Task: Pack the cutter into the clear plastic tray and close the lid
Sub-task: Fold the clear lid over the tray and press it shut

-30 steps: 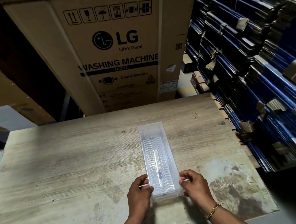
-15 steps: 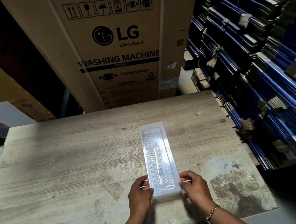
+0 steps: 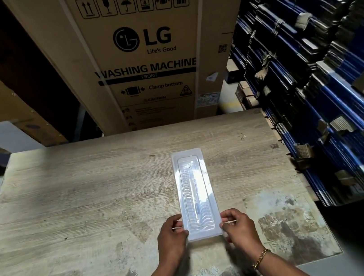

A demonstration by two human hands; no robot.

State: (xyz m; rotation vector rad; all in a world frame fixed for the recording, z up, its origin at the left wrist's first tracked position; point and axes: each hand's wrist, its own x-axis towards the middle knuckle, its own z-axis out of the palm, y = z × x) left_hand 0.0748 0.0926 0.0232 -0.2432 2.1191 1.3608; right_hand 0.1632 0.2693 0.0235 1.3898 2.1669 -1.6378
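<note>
A: As the clear plastic tray (image 3: pixel 196 194) lies lengthwise on the worn wooden table (image 3: pixel 79 200), where do the hands sit?

B: At its near end. The left hand (image 3: pixel 171 240) pinches the left edge, thumb on top and fingers curled beneath; the right hand (image 3: pixel 238 226) mirrors it on the right edge. Both are narrowly closed on the tray's rim, with only the thin flange between thumb and fingers.

A: And the cutter (image 3: pixel 193 190)?

B: It shows as a slim, pale shaft running along the tray's ribbed middle channel, seen through the plastic. Glare washes out much of it.

A: Is the lid down?

B: It appears to lie flat over the tray, but whether it is snapped shut cannot be told.

A: What surrounds the work?

B: A gold bracelet (image 3: pixel 261 258) circles the right wrist. Behind the table stands a cardboard washing-machine box (image 3: pixel 147 55); to the right, stacked blue bundles (image 3: pixel 335 96) bound with cardboard corner pieces and straps.
</note>
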